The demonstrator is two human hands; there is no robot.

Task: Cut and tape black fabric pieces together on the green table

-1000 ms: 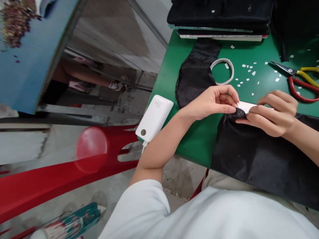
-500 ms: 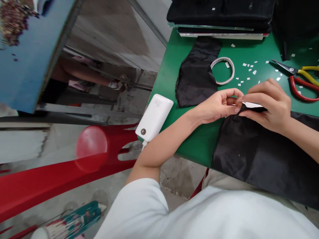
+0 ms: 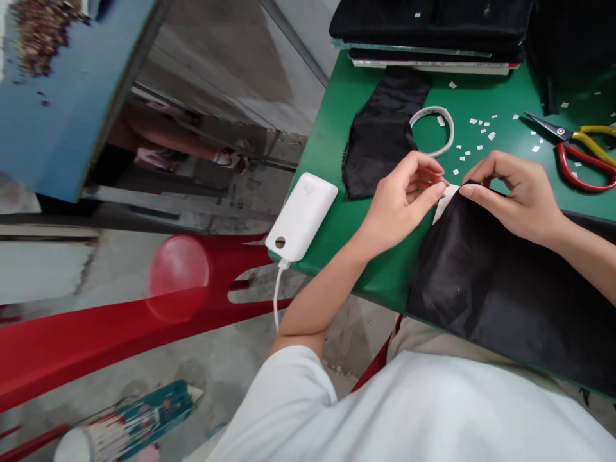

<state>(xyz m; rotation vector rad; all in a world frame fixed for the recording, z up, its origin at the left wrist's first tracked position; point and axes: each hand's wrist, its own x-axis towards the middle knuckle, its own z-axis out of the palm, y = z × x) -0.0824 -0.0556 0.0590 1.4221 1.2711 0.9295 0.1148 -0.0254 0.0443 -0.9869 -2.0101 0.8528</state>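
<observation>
A large piece of black fabric [image 3: 500, 295] lies over the near edge of the green table [image 3: 346, 212]. At its top left corner sits a white strip [image 3: 445, 199]. My left hand [image 3: 402, 202] pinches that strip between thumb and fingers. My right hand [image 3: 517, 192] presses its fingertips down on the fabric corner right beside the strip, fingers curled together.
A smaller black fabric piece [image 3: 380, 138], a white tape ring [image 3: 433, 131] and scattered white paper bits [image 3: 476, 138] lie further back. Red and yellow scissors [image 3: 580, 157] rest at the right. A white power bank [image 3: 302, 217] sits at the table's left edge. Black stacked material [image 3: 428, 25] is behind.
Both hands have shifted slightly up and left along the fabric corner. The white strip now sticks out at the left of the corner, and my left hand's fingers have lifted.
</observation>
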